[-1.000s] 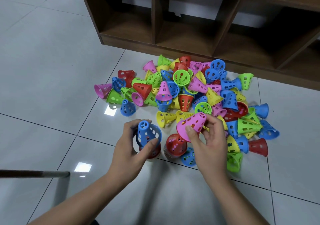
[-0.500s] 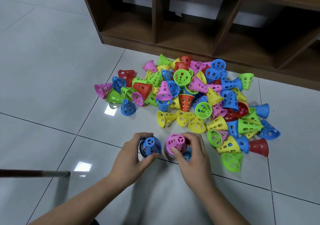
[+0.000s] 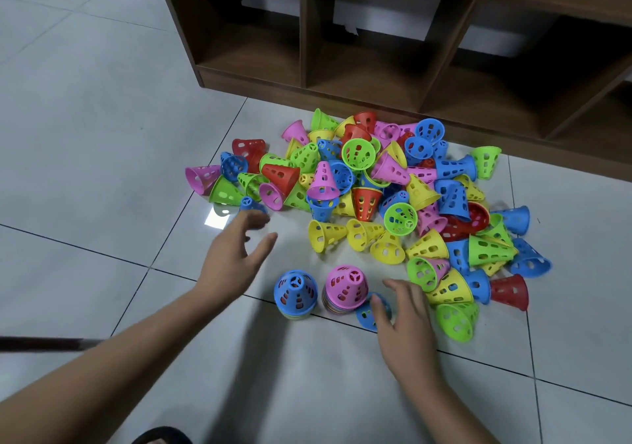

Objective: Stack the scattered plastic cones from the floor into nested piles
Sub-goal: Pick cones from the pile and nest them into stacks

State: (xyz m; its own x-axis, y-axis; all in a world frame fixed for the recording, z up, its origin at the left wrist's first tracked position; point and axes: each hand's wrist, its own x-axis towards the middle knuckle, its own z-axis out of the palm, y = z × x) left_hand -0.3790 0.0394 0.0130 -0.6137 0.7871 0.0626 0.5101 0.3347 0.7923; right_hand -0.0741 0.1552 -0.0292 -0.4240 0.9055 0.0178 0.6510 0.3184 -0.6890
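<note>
Two nested piles stand side by side on the floor: one topped by a blue cone [image 3: 295, 292], the other by a pink cone [image 3: 346, 288]. Behind them lies a heap of scattered cones [image 3: 386, 190] in pink, blue, green, yellow and red. My left hand [image 3: 236, 255] hovers open, fingers spread, just short of a small blue cone [image 3: 251, 203] at the heap's left edge. My right hand [image 3: 403, 320] is open with its fingers over a blue cone [image 3: 366, 315] lying on its side to the right of the pink-topped pile.
A dark wooden shelf unit [image 3: 376, 50] with open compartments stands right behind the heap. Grey floor tiles [image 3: 85, 135] stretch to the left and front. A dark rod [image 3: 41, 344] pokes in at the left edge. A dark shoe tip [image 3: 160, 436] shows at the bottom.
Both hands set their cones down on the two piles and let go. The left hand has moved up and left toward the heap; the right has shifted right to a lying blue cone.
</note>
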